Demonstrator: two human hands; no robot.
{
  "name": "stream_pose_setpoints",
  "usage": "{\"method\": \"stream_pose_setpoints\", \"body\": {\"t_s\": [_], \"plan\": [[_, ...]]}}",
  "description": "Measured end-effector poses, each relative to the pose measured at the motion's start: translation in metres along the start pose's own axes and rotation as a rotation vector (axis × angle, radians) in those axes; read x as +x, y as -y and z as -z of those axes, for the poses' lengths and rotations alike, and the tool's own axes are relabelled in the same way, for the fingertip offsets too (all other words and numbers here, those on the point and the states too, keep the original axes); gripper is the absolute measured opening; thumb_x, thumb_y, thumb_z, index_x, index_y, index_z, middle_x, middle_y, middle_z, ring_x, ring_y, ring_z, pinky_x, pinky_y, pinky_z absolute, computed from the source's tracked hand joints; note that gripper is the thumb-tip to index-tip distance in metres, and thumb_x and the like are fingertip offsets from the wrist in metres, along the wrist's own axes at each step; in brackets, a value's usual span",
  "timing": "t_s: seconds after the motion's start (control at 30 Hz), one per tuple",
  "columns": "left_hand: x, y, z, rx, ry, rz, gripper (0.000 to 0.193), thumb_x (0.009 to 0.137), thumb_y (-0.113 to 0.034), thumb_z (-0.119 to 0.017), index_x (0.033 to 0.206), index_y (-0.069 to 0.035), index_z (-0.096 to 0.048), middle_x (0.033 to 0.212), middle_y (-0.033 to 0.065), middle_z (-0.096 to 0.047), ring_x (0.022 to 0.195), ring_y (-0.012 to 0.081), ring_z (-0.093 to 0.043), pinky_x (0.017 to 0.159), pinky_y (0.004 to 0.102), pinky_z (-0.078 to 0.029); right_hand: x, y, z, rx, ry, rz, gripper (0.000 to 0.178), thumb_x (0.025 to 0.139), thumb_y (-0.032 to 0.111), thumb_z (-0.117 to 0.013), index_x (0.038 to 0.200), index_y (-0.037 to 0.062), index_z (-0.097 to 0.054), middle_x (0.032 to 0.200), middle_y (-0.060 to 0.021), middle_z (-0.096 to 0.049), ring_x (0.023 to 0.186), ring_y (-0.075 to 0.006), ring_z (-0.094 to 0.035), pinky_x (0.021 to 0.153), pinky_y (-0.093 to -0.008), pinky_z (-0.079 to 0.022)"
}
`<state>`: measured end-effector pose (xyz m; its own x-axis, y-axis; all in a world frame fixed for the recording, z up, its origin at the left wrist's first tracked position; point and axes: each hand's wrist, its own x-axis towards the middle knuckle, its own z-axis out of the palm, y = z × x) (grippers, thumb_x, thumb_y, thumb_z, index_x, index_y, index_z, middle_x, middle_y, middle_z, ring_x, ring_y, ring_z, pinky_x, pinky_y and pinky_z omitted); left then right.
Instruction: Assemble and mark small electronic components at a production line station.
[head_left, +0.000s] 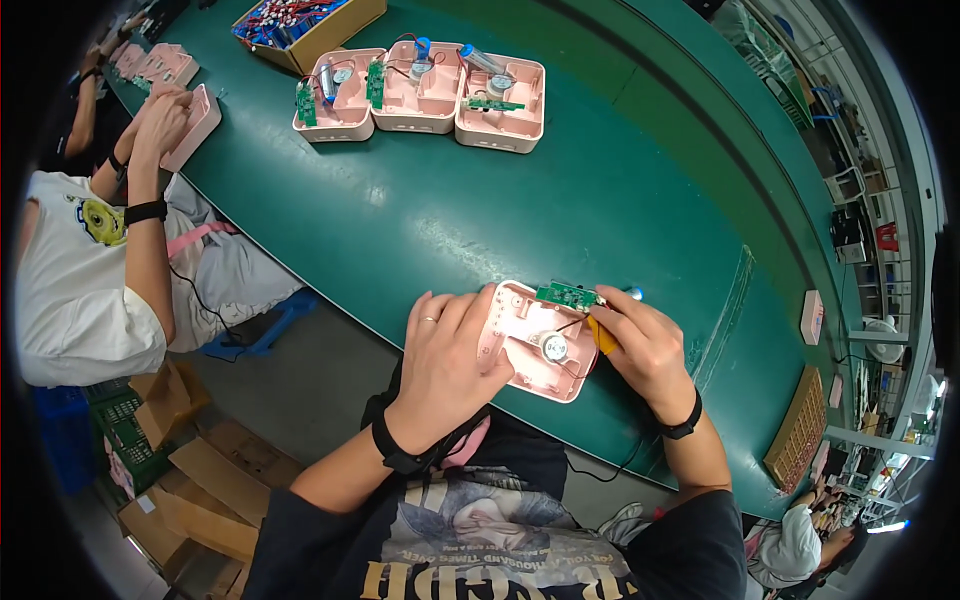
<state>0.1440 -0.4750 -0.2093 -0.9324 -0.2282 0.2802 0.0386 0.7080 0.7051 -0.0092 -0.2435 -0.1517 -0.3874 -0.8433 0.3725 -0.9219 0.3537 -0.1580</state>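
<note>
One pink housing (540,383) sits a little toward four o'clock of the view's middle, with one green circuit board (567,294) at its far rim and one round part (553,346) inside. The left hand (447,345) grips its nine o'clock wall; the right hand (645,350) is pinched narrow at the board's three o'clock end, beside one yellow piece (603,335), though exactly what it grips I cannot tell. Three open housings (420,122) stand near twelve o'clock, each with one board and one blue cylinder. They look smooth, moulded and round-cornered; the carton (340,30) at eleven is cardboard. The green surface (400,220) is glossy and scuffed. A co-worker (95,290) sits at nine o'clock, cardboard boxes (225,470) at eight.
</note>
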Motion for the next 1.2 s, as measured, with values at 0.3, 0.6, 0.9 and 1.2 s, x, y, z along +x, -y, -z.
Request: {"method": "stream_pose_setpoints", "body": {"t_s": [0.3,0.6,0.9,1.2], "plan": [[0.02,0.01,-0.004,-0.096,0.092,-0.041,0.057,0.087,-0.02,-0.075,0.142,-0.005,-0.068,0.125,0.0128,-0.07,0.119,0.0327,-0.063,0.123,0.0565,-0.037,0.0,-0.004,-0.003,0.107,-0.024,-0.047,0.026,0.083,0.003,-0.087,0.106,0.0031,-0.076,0.12,-0.0127,-0.08,0.093,-0.0306,-0.079,0.078,-0.0384,-0.065],[0.036,0.014,-0.007,-0.351,0.216,0.008,0.04,0.089,-0.021,-0.084,0.126,-0.007,-0.075,0.12,0.0104,-0.078,0.109,0.0305,-0.074,0.127,0.0583,-0.035,0.023,-0.002,-0.005,0.356,0.199,-0.037,0.023,0.088,0.005,-0.084,0.109,0.0007,-0.072,0.137,-0.0167,-0.071,0.118,-0.0367,-0.072,0.095,-0.0423,-0.06],[0.042,0.017,-0.009,-0.364,0.207,-0.116,0.039,0.087,-0.017,-0.087,0.123,-0.008,-0.075,0.114,0.0087,-0.079,0.102,0.0312,-0.076,0.122,0.0557,-0.046,0.031,0.007,0.001,0.301,0.293,-0.054,0.023,0.089,0.005,-0.081,0.11,0.0002,-0.072,0.133,-0.0165,-0.069,0.124,-0.0361,-0.067,0.102,-0.0444,-0.057],[0.046,0.02,-0.008,-0.221,0.159,-0.294,0.026,0.085,-0.014,-0.089,0.109,-0.008,-0.081,0.113,0.0075,-0.08,0.096,0.0272,-0.078,0.108,0.0471,-0.061,0.029,0.011,-0.008,0.182,0.281,-0.038,0.025,0.083,0.005,-0.081,0.107,0.0012,-0.074,0.127,-0.0152,-0.07,0.121,-0.0344,-0.068,0.102,-0.0444,-0.057]]}}
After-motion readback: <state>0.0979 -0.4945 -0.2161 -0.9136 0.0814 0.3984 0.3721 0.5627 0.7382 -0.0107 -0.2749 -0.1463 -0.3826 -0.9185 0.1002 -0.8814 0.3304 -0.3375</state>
